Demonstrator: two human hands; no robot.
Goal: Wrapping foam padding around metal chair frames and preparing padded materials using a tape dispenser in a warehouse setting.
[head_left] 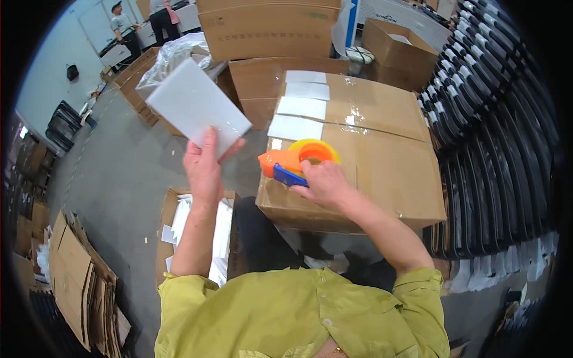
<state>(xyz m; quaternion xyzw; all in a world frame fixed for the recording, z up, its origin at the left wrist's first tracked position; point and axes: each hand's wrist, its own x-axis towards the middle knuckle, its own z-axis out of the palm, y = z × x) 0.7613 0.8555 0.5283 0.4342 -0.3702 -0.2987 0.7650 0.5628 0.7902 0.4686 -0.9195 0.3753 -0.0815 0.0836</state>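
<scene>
My left hand [206, 164] grips a flat white rectangular foam sheet [194, 104] by its lower edge, thumb on top, raised left of the big carton. In my right hand [327, 184] is an orange and blue tape dispenser [286, 164] with a yellow-rimmed roll, held over the near left part of the closed cardboard carton [388, 173]. Several white rectangular pieces [295, 128] lie in a row along the carton's left edge, beyond the dispenser. Clear tape shines on the carton's top.
An open box of white pieces [222, 238] stands on the floor below my left forearm. Flattened cardboard [77, 280] leans at the left. Tall stacks of black frames [489, 161] rise close on the right. More cartons [268, 30] stand behind; two people [124, 30] are far off.
</scene>
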